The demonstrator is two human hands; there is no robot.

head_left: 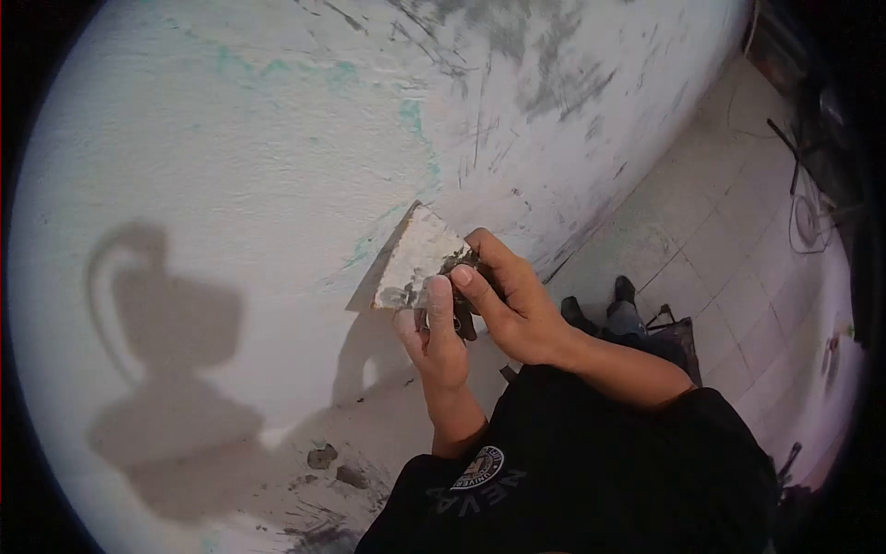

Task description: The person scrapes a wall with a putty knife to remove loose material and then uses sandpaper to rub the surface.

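In front of the wall, both hands hold a putty knife with a wide, triangular blade [417, 258] crusted with white and grey residue. My left hand [439, 334] is closed at the lower side of the tool, its thumb pressed against the base of the blade. From the right, my right hand [509, 300] wraps round the dark handle end, thumb laid on top. Between the fingers shows a dark, lumpy part with a small ring-like shape below; the fingers hide most of it. The blade's broad edge faces left toward the wall.
The white wall [231, 166] carries greenish traces, grey smears and a patchy broken spot [323, 456] low down. Shadows fall across it. Pale floor tiles [711, 249] lie at right, with my shoes [625, 290], a cable [810, 222] and dark objects at the far edge.
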